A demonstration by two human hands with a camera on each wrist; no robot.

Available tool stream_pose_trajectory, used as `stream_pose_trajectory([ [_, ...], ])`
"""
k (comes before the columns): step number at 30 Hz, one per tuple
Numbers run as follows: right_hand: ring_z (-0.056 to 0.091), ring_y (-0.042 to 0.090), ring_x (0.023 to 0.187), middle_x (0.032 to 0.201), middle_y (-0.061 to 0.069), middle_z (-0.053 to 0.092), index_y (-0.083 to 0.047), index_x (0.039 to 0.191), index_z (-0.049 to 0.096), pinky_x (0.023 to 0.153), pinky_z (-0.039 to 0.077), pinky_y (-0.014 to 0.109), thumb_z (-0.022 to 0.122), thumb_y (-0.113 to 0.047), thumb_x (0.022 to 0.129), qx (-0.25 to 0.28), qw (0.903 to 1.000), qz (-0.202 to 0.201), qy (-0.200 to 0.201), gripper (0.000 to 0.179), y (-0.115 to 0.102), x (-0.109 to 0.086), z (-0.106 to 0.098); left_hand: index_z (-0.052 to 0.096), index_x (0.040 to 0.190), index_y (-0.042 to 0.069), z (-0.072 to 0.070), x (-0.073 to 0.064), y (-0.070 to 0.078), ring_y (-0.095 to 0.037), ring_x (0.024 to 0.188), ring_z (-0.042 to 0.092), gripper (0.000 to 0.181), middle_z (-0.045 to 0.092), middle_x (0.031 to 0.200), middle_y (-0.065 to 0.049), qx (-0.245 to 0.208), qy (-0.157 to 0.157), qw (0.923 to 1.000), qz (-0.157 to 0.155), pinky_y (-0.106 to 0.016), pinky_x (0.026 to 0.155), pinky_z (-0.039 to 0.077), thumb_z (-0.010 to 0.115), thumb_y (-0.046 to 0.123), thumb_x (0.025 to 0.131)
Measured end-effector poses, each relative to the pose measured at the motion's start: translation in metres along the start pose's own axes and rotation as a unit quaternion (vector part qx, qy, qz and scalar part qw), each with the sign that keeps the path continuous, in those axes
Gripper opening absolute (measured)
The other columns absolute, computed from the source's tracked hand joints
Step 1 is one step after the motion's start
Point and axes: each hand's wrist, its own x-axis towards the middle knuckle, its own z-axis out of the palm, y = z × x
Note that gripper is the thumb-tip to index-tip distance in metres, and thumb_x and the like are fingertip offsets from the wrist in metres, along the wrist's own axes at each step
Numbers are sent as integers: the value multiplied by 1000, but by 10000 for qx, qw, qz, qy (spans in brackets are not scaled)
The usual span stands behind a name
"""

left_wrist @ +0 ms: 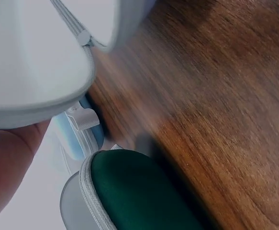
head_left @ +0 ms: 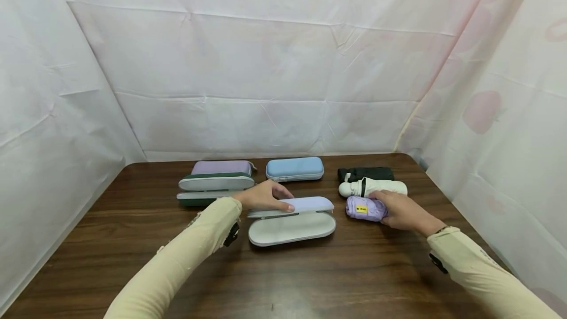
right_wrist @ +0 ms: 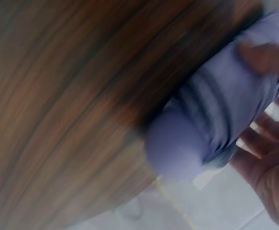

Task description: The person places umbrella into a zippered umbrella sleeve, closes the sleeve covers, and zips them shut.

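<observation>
Pinching the lid of an open pale case (head_left: 292, 229) between thumb and fingers, the left hand (head_left: 264, 196) held it at the middle of the table (head_left: 283, 284). The case's light interior faced the person. Taking that case as the dial's centre, with twelve at the far side, the right hand (head_left: 400, 210) was at three o'clock, its thumb and fingers on opposite sides of a purple folded umbrella (head_left: 374, 208) that bore a yellow label (head_left: 362, 208). Whether that umbrella touched the table, I could not tell.

At two o'clock, just beyond it, lay a white umbrella (head_left: 381, 187), with a black bundle (head_left: 371, 174) close behind. A closed blue case (head_left: 295, 167) sat at twelve. Toward ten o'clock stood a green case (head_left: 217, 182), its lid raised to show a grey interior, and a purple case (head_left: 223, 167) lay directly behind it. Pale sleeves covered both forearms.
</observation>
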Motion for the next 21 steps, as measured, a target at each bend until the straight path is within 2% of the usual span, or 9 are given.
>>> stream_pose_trajectory([
  [8, 60, 32, 98, 108, 15, 63, 0, 114, 59, 80, 48, 48, 80, 8, 59, 86, 9999, 25, 94, 59, -8, -2, -5, 67, 119, 17, 2, 1, 2, -10, 102, 58, 42, 64, 114, 6, -92, -53, 9999, 47, -33, 87, 46, 71, 40, 84],
  [15, 60, 22, 92, 105, 6, 62, -7, 113, 60, 73, 49, 42, 82, 5, 61, 43, 9995, -265, 150, 59, -29, -10, -17, 66, 122, 17, 1, 0, 3, -10, 105, 57, 42, 63, 117, 4, -127, -96, 9999, -25, -33, 89, 45, 68, 40, 87],
  [21, 60, 21, 92, 107, 5, 62, -9, 115, 61, 72, 50, 41, 82, 3, 60, -47, 9982, -545, 256, 60, -50, -6, -28, 65, 123, 16, 1, 0, 4, -11, 109, 55, 42, 62, 120, 3, -191, -123, 9997, -76, -35, 91, 45, 68, 39, 87],
])
